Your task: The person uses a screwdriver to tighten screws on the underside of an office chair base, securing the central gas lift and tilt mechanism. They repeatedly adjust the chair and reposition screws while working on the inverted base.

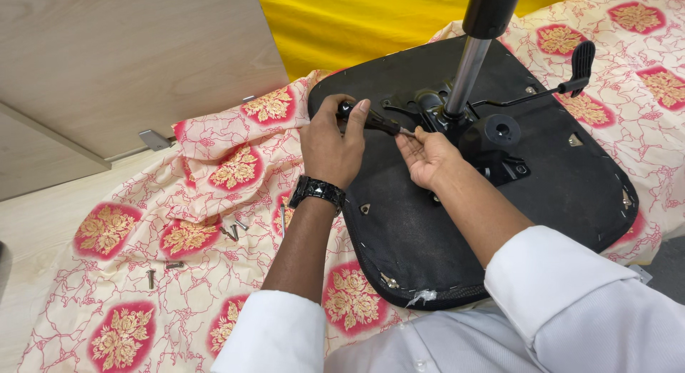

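Under my fingers lies a cream cloth (214,273) patterned with red and gold medallions, spread over the pale wooden floor (36,230). The upturned black chair seat (428,237) rests directly on it, just beneath my fingertips. Loose screws (232,232) lie scattered on the cloth, to the left of and nearer me than my fingers.
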